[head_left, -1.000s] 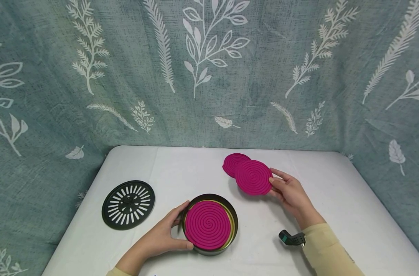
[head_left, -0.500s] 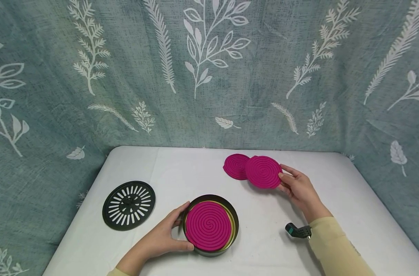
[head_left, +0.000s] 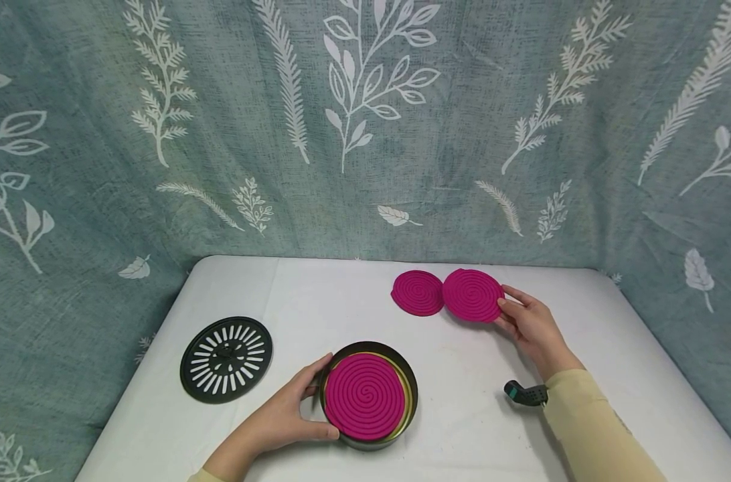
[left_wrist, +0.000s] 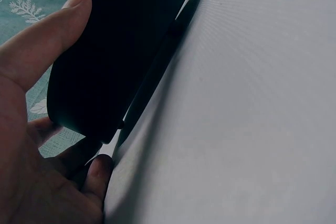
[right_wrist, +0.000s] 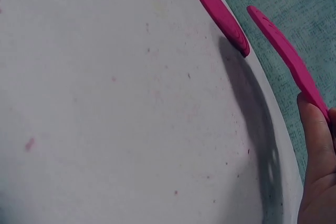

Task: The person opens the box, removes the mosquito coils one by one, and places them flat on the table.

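Right hand pinching a round magenta spiral-ridged disc above the white-covered desk.
Left hand grips a round dark-walled container between thumb and fingers; a similar disc lies inside.

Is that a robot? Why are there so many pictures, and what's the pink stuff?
No robot: it's a person working bare-handed. We'll call each holding hand a grip. The wide pictures come from a camera on the person's head; the close-ups come from one on each wrist. On the white table sit a dark round container with a pink spiral disc inside, a second pink disc lying flat, and a black slotted disc. The left grip holds the container's side. The right grip pinches a third pink disc, lifted off the table.
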Tool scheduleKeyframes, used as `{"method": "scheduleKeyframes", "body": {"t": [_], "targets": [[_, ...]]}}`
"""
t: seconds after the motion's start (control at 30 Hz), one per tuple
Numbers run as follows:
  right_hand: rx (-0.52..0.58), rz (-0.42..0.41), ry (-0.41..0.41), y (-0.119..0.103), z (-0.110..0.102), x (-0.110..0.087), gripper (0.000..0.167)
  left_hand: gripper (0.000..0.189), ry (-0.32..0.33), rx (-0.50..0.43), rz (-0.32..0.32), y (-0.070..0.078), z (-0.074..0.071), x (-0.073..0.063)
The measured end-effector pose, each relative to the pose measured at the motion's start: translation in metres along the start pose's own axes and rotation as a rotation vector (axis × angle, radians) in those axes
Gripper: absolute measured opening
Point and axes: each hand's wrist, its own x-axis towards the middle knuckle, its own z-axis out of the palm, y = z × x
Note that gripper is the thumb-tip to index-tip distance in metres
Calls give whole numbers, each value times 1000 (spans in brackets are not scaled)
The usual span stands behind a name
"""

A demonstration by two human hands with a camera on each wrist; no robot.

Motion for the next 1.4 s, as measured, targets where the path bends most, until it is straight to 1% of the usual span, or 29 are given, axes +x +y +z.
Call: {"method": "scheduleKeyframes", "body": {"t": [0.17, 0.33, 0.47, 0.67, 0.83, 1.07, 1.23, 1.4], "targets": [[31, 14, 12, -1, -5, 3, 65, 114, -3, -2, -3, -1, 0, 0], [38, 28, 20, -3, -7, 5, 65, 114, -5, -10, -4, -2, 0, 0], [11, 40, 32, -4, -9, 9, 65, 114, -3, -11, -4, -1, 0, 0], [-60, 44, 71, 0, -14, 19, 64, 115, -2, -7, -10, 0, 0, 0], [-110, 54, 77, 3, -16, 25, 64, 114, -4, -8, -15, 0, 0, 0], [-135, 79, 97, 5, -16, 29, 65, 114, -8, 0, -9, -2, 0, 1], [-157, 77, 78, 6, -17, 31, 66, 113, -2, 6, -11, -3, 0, 1], [-186, 74, 26, 4, -19, 29, 67, 113, -1, 5, -13, -2, 0, 1]]}}
